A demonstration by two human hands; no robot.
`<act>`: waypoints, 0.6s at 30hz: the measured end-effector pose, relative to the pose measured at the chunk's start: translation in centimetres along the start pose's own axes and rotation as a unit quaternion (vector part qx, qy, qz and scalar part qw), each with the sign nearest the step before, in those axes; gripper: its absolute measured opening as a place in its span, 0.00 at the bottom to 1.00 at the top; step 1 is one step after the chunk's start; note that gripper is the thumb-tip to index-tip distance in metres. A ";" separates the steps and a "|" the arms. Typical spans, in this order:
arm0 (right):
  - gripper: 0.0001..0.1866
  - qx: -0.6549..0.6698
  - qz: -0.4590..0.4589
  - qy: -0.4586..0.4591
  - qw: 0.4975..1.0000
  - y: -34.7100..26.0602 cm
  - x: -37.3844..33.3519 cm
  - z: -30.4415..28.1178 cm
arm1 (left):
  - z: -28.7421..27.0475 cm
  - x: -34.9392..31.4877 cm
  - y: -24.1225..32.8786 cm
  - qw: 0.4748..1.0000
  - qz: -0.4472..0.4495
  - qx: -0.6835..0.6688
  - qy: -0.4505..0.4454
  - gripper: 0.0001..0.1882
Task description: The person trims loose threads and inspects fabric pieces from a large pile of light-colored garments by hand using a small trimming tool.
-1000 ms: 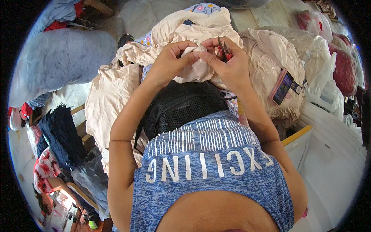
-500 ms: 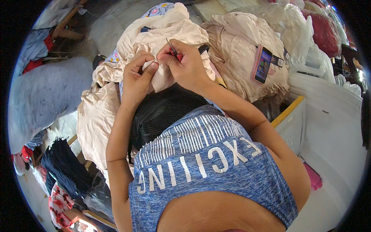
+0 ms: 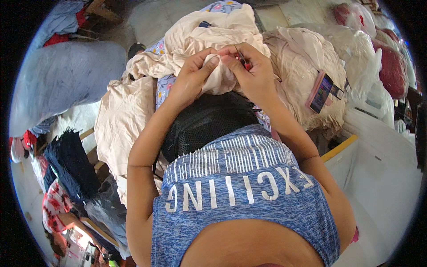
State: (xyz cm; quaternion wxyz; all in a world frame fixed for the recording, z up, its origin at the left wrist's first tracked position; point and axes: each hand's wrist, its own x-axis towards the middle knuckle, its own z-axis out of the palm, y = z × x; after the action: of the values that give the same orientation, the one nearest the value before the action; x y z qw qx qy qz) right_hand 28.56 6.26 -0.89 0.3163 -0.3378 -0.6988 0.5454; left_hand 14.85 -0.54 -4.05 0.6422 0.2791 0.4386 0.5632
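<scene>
Mid-trim, by the look of it: left hand (image 3: 191, 80) pinching a fold of cream cloth (image 3: 218, 80) held up over the lap, right hand (image 3: 255, 73) closed on a small red-handled snipper (image 3: 243, 61) at the fold. Next likely calls for a steady, taut fold.

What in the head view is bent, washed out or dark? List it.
Head view: a black rim rings the fisheye circle; the yellow edge bows near the rim; the white surface and clear plastic bags are washed out by bright light; the left hand, right hand and cream cloth are evenly lit and sharp.
</scene>
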 end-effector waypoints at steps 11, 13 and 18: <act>0.09 -0.094 -0.080 -0.037 0.992 0.8 0.7 -0.4 | 0.5 -0.5 0.5 0.994 -0.026 -0.099 -0.021 0.14; 0.08 -0.089 -0.085 -0.035 0.992 1.0 0.9 -0.3 | -0.1 -0.4 0.0 0.995 -0.023 -0.079 -0.048 0.15; 0.06 -0.079 -0.063 -0.033 0.994 1.1 0.6 -0.3 | -0.2 -0.3 -0.1 0.996 0.006 0.058 -0.073 0.13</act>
State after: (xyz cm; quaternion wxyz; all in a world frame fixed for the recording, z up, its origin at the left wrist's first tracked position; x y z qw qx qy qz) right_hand 28.63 7.12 -1.87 0.2990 -0.2989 -0.7694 0.4789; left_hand 14.69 -0.85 -4.19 0.6518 0.3584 0.4209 0.5192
